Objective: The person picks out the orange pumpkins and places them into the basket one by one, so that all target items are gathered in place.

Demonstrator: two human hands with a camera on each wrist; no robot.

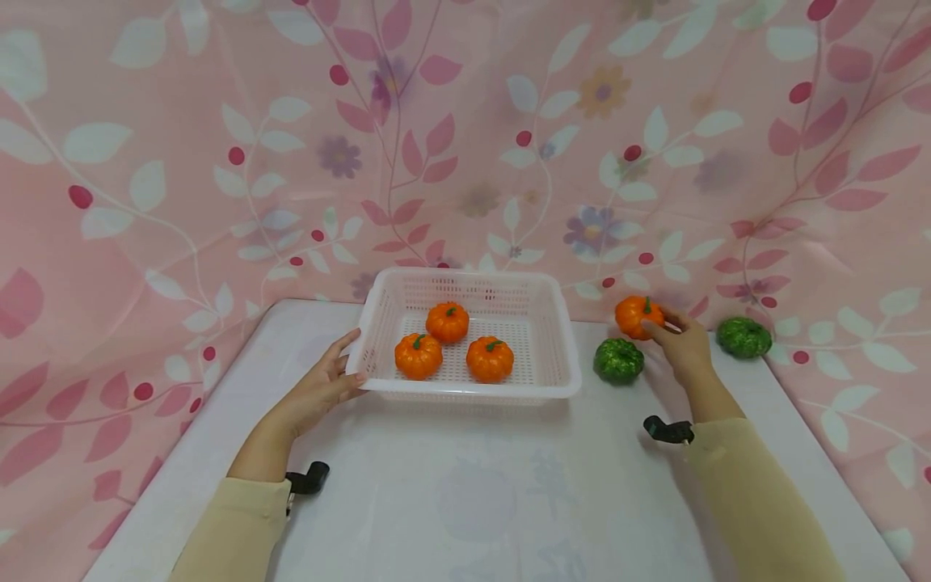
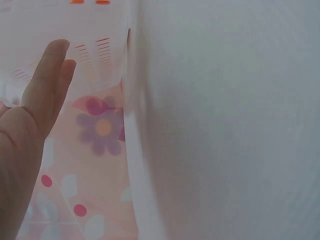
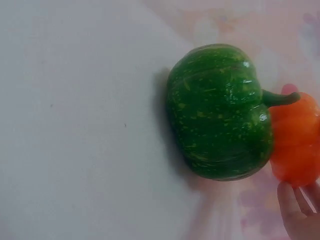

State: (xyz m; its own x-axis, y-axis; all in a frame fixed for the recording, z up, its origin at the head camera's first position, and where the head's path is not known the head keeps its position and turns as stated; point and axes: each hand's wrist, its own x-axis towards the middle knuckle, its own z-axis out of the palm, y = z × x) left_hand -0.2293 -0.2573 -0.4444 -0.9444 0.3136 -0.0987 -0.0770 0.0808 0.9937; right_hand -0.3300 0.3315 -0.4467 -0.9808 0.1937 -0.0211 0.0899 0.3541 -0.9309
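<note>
A white plastic basket (image 1: 465, 390) with slotted walls stands at the table's far side, holding an orange pumpkin (image 1: 447, 323) at the back and two more in front. My left hand (image 1: 314, 394) rests against the basket's left end, thumb near the front corner of the rim. In the left wrist view its fingers (image 2: 47, 75) look straight beside the basket wall. With thumb and fingers, my right hand (image 1: 682, 346) holds another small orange pumpkin (image 1: 635, 315) by its right side. Just in front of that lies a green pumpkin (image 3: 220, 112), apart from the hand.
A second green pumpkin (image 1: 743, 337) lies right of my right hand, near the table's far right corner. The white-covered table (image 1: 465, 485) reaches toward me. A pink floral cloth (image 1: 465, 162) hangs behind it and around its sides.
</note>
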